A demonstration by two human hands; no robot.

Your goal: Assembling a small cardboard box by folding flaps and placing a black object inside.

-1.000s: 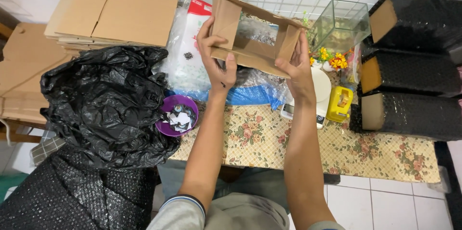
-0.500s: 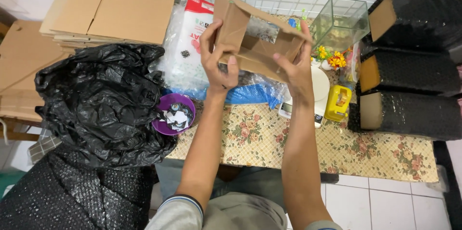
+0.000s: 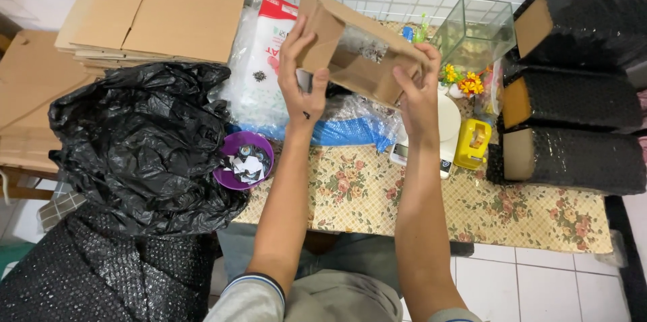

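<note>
We grip the half-folded cardboard box (image 3: 357,49) above the table's (image 3: 418,200) far edge, left hand (image 3: 303,82) and right hand (image 3: 418,96) clamped on its ends, flaps open, unsealed

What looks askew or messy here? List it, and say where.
The brown cardboard box, held by both hands above the table, is tilted, its right end lower. A crumpled black plastic bag sprawls over the left edge of the floral-cloth table. The round purple bowl beside it holds paper scraps. Nothing looks spilled.
</note>
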